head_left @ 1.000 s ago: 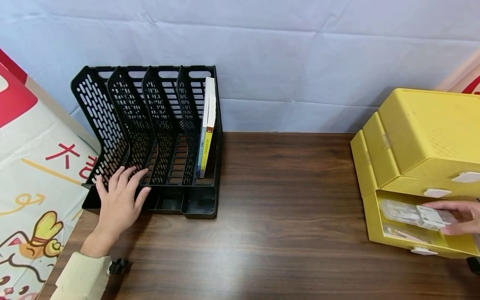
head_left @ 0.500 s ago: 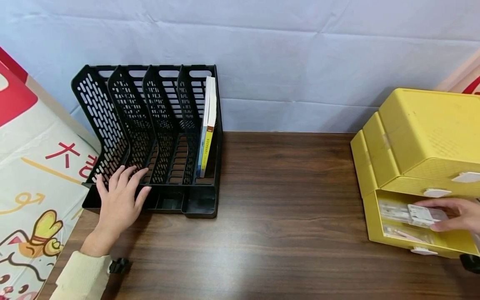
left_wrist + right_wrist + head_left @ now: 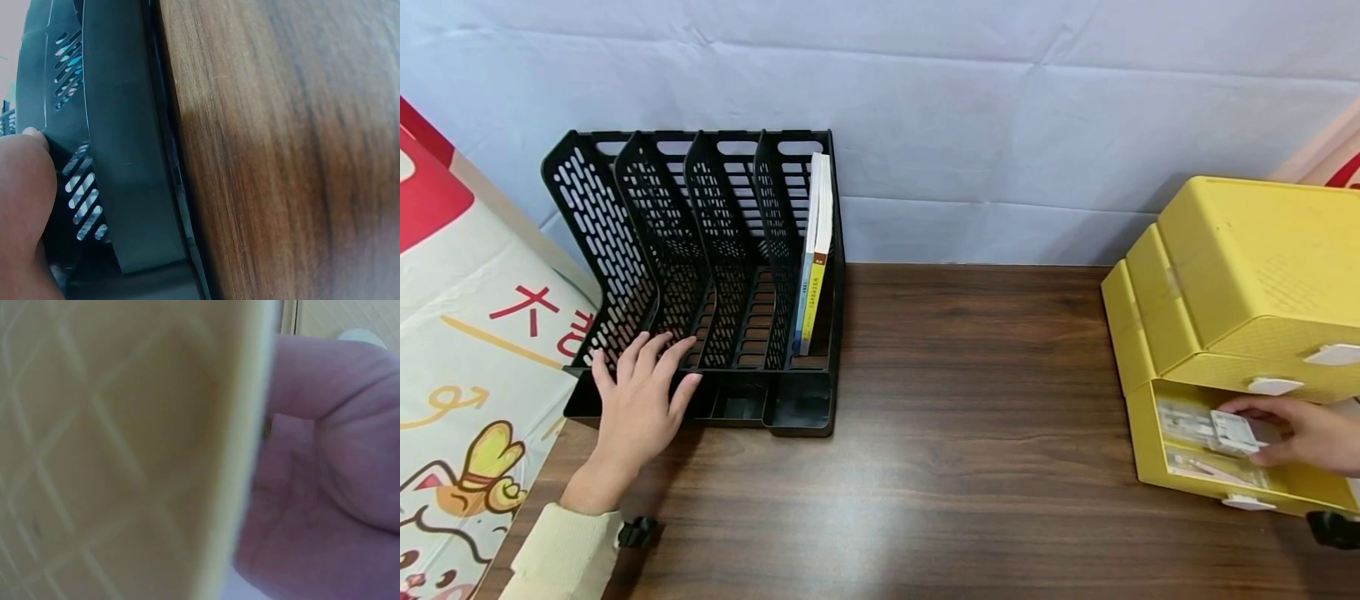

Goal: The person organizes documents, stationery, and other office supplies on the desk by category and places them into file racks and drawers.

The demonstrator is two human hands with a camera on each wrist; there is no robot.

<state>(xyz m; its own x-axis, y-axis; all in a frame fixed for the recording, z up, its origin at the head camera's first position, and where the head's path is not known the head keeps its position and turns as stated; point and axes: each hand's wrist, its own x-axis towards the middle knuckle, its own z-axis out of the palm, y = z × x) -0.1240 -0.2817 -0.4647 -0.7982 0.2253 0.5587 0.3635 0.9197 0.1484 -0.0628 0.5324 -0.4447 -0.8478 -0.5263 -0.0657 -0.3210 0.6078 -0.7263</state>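
Note:
My left hand (image 3: 638, 408) rests with fingers spread on the front of a black desktop file rack (image 3: 730, 250), at its left end. In the left wrist view the thumb (image 3: 22, 194) lies against the rack's black plastic (image 3: 125, 137). At the far right, my right hand (image 3: 1292, 433) reaches into the open bottom drawer (image 3: 1307, 492) of a yellow drawer unit (image 3: 1262, 275). Between thumb and fingers it pinches a small clear plastic box (image 3: 1234, 432) with a white label. In the right wrist view the yellow drawer front hides the fingertips and the box.
Two thin books (image 3: 816, 258) stand in the rack's rightmost slot. Other clear packs (image 3: 1213, 468) lie in the drawer. A brown wooden table (image 3: 970, 417) spans between rack and drawers, with a white cloth (image 3: 940, 125) behind and a printed sheet (image 3: 482, 375) at left.
My right hand has moved left and deeper into the drawer, carrying the small clear box with it. My left hand stays put on the rack.

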